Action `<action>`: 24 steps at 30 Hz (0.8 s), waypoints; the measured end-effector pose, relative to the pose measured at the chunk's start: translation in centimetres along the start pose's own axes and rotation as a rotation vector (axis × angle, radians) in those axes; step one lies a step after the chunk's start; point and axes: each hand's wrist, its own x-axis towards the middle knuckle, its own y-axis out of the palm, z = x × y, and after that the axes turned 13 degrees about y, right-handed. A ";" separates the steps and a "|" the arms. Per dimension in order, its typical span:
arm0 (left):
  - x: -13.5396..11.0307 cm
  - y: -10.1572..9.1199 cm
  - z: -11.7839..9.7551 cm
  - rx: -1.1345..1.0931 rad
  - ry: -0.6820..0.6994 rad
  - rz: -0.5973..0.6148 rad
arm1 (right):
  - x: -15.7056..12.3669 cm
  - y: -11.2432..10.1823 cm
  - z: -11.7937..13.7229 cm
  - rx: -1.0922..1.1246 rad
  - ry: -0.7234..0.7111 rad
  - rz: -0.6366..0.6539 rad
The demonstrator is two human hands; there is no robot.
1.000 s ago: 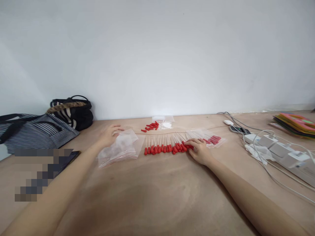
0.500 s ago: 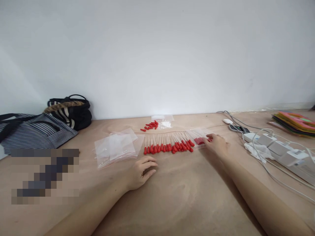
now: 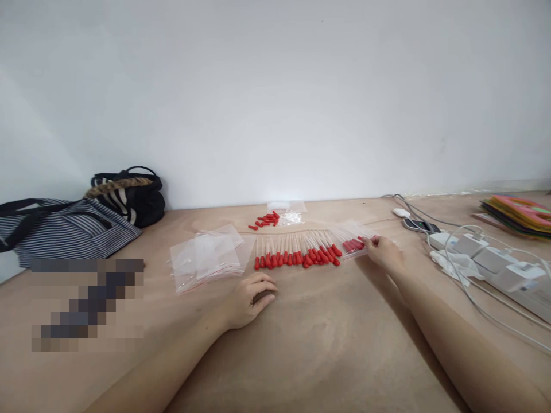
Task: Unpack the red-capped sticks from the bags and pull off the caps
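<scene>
A row of droppers (image 3: pixel 297 256) with red bulbs and thin clear stems lies side by side on the table, bulbs toward me. At the row's right end, my right hand (image 3: pixel 385 252) has its fingers closed on the edge of a clear zip bag (image 3: pixel 343 231). Several red-bulbed droppers (image 3: pixel 353 245) are inside that bag. My left hand (image 3: pixel 253 299) rests on the table just below the row's left end, thumb and fingers apart, holding nothing. Flat clear zip bags (image 3: pixel 209 258) lie in an overlapping pile beyond and left of it.
Loose red bulbs (image 3: pixel 267 219) and clear stems (image 3: pixel 290 217) lie near the wall, by another clear bag (image 3: pixel 284 205). Striped bags (image 3: pixel 77 229) stand at the left. A power strip with white chargers (image 3: pixel 495 265), cables and colourful sheets (image 3: pixel 519 215) occupy the right.
My right hand has shifted slightly right along the bag, uncovering more of the red bulbs inside. My left hand stays in place. The whole view has shifted a little.
</scene>
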 end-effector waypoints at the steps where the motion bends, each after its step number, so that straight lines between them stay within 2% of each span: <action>1: 0.0 0.0 -0.1 -0.002 -0.005 0.002 | -0.1 -0.1 0.0 0.017 -0.005 -0.011; 4: 0.1 -0.1 -0.1 -0.002 -0.014 0.003 | -0.5 -0.5 0.2 0.117 0.000 -0.081; 10: 0.2 -0.1 -0.1 -0.002 -0.001 0.000 | -1.5 -1.3 0.7 0.522 -0.067 -0.232; 15: 0.1 -0.1 0.0 0.000 0.013 -0.002 | -2.2 -2.4 1.8 1.033 -0.235 -0.238; 17: 0.0 0.0 0.0 0.011 0.033 -0.013 | -3.1 -3.0 2.4 1.208 -0.290 -0.179; 19: -0.1 0.1 0.0 0.043 0.061 -0.059 | -4.7 -3.2 3.1 1.315 -0.333 -0.061; 22: -0.2 0.0 -0.2 0.119 0.077 -0.219 | -8.1 -2.3 3.9 1.349 -0.356 0.259; 24: -0.2 -0.4 -0.4 0.160 0.071 -0.352 | -10.6 -1.1 4.3 1.293 -0.362 0.508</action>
